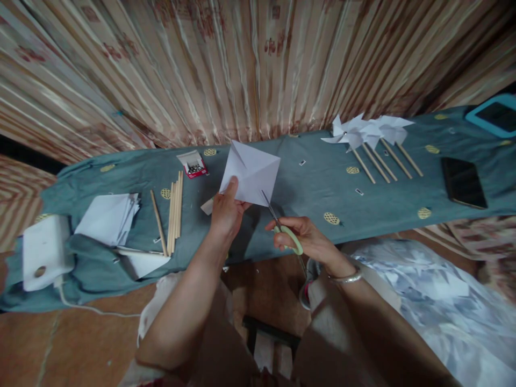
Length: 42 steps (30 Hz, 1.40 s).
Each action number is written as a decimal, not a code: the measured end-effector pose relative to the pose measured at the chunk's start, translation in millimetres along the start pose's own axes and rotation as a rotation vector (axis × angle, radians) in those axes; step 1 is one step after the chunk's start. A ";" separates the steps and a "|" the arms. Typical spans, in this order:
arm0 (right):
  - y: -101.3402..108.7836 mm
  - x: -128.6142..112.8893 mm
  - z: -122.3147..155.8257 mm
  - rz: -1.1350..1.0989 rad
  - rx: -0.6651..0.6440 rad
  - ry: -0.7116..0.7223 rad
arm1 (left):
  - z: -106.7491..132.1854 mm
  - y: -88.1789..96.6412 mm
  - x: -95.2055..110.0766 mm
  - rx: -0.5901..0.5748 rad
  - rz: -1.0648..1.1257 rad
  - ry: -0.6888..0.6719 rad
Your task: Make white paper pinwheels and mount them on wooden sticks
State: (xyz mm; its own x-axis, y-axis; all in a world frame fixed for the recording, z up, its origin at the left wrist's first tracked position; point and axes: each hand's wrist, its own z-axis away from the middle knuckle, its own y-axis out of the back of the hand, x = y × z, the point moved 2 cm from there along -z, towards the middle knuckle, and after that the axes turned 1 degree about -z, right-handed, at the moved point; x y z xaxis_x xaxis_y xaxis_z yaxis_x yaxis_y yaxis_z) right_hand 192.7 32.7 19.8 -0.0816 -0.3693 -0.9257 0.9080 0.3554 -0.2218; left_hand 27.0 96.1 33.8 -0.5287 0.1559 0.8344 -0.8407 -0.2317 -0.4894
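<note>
A creased square of white paper [256,174] is pinched by its near left edge in my left hand [228,212], thumb on top. One slit runs in from its far left corner. My right hand [300,234] grips scissors [291,239] with pale green handles. Their blades reach the paper's near right corner; whether they are cutting into it I cannot tell. Left of the paper stands a small open red box [195,169] of shiny metal pins. Beyond it lie several wooden sticks [175,215] and a stack of white paper sheets [107,217].
Several finished paper pinwheels [363,131] on sticks lie at the back right. A dark phone [463,181] and a blue-framed device [494,115] are at the far right. A white box with a cable [44,250] sits at the left end. A bulging clear plastic bag [443,290] stands below right.
</note>
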 end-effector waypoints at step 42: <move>0.7 1.4 -4.7 -0.032 0.056 -0.080 | 4.5 -4.5 -0.8 0.048 0.043 0.088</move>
State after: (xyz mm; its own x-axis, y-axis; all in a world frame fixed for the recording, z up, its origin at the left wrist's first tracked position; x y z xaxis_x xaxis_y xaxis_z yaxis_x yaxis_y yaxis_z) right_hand 191.2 36.5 16.9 -0.0804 -0.4479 -0.8905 0.9273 0.2940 -0.2316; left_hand 31.7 92.6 36.4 -0.5741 0.2282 0.7863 -0.8117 -0.2850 -0.5099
